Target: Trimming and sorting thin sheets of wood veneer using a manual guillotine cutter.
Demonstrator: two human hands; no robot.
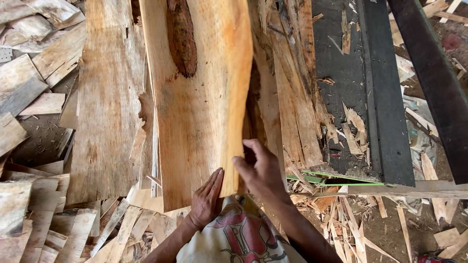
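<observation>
I hold a slab (200,112) of fresh-cut orange wood that runs from the top of the frame down to my hands at lower centre. My left hand (207,199) lies flat and open under its near end, fingers stretched along the underside. My right hand (261,170) curls round the slab's right edge, thumb on the face, gripping it.

I judge the slab stiff and fairly heavy for its thinness: it is long and wide, so it will lever hard against my wrists if I hold only the end. The face looks rough-sawn and dry, so it should not slip, but the edges are ragged and likely to splinter. A dark bark patch (182,36) near the top centre looks weak; I would not take hold there. The best hold, I think, is on the two long edges, further up from the end.

A paler plank (107,107) lies just left of the slab. Offcuts (34,97) cover the floor on the left. A dark machine bed (385,107) stands upper right, with chips on it. I see no containers.
</observation>
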